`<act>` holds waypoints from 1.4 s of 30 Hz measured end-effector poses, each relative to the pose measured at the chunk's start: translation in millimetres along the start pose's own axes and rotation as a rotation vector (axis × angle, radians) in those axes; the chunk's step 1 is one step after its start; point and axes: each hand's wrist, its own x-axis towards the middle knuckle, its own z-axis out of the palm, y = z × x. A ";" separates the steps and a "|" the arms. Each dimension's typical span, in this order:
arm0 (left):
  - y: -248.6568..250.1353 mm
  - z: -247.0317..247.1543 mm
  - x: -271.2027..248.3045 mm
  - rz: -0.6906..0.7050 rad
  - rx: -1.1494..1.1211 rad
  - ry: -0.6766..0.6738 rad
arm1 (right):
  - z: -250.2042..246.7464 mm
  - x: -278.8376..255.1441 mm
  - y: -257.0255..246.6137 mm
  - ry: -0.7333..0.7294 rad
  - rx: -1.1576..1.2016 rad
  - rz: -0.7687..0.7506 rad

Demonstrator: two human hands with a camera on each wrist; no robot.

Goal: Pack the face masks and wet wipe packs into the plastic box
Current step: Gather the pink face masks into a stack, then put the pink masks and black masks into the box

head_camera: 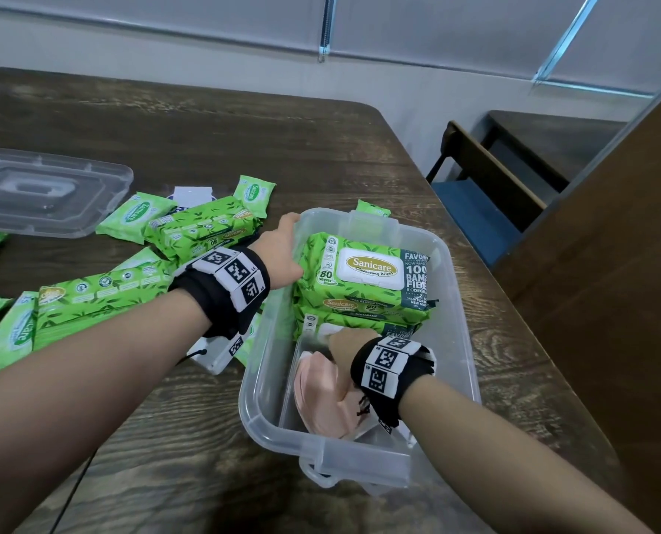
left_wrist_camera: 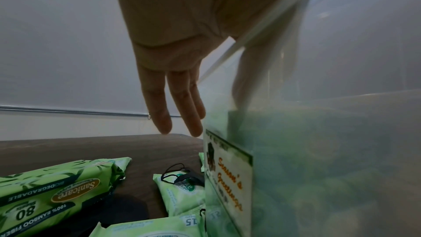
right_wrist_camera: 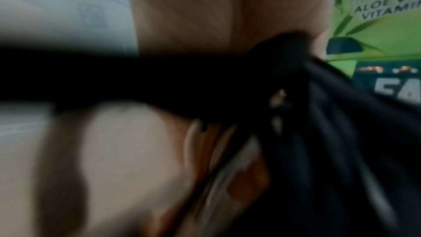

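Near the bench's right edge sits the clear rectangular plastic box [head_camera: 452,341], lid off, its short end toward the person. Two large green wet wipe packs [head_camera: 363,275] are stacked flat against the far wall, probably to leave the near half free for softer things. That near half holds a peach-pink folded face mask [head_camera: 317,395], and the right hand [head_camera: 350,346] reaches down onto it. Its fingers are hidden beneath the wrist in the head view, and the right wrist view is a blur of dark cloth, so I cannot tell whether this grip is pinching or spread.

The left hand [head_camera: 282,248] straddles the box's left wall: in the left wrist view its fingers [left_wrist_camera: 159,107] hang straight and spread outside the wall while the thumb shows hazily through the plastic inside. This likely steadies the box so it does not slide.

More green wipe packs [head_camera: 201,229], large and small, lie scattered toward the bench's left edge, one with a dark mask [left_wrist_camera: 187,177] on it, so packing seems roughly midway. The clear flat plastic lid [head_camera: 43,194] rests at the far left.
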 end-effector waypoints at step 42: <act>-83.8 -62.7 -37.2 -0.473 0.039 0.071 | -56.1 -35.1 38.0 0.214 0.852 0.053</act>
